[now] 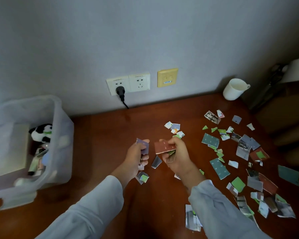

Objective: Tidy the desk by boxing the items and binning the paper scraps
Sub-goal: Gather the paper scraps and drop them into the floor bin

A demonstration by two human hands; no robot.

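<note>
The translucent storage box [62, 128] at the desk's left edge is cut off by the frame. Its cloudy wall blurs the contents, and only a panda plush [41, 132] reads clearly above a jumble that cannot be told apart. At the far right corner a dark stand under a pale shade [297, 69] is too dim to identify. A white mug [234, 89] stands just in front of it, against the wall.

The left hand [138, 157] pinches a purple scrap [143, 146] between thumb and curled fingers. More pieces seem tucked below in its palm, though how many is hidden. The right hand [175, 156] grips a reddish-brown scrap [164, 147] with further bits bunched under it. Both hands hang above the desk's middle, close but apart, with a grey scrap [156, 162] lying between them.

The loose paper scraps [219, 168] cover the right half out to the right edge — some slip under the right sleeve [214, 209] near the front edge, partly hidden.

Bare wood [100, 144] runs between the box and the hands, back to the wall where a black plug [120, 91] sits in a socket.
</note>
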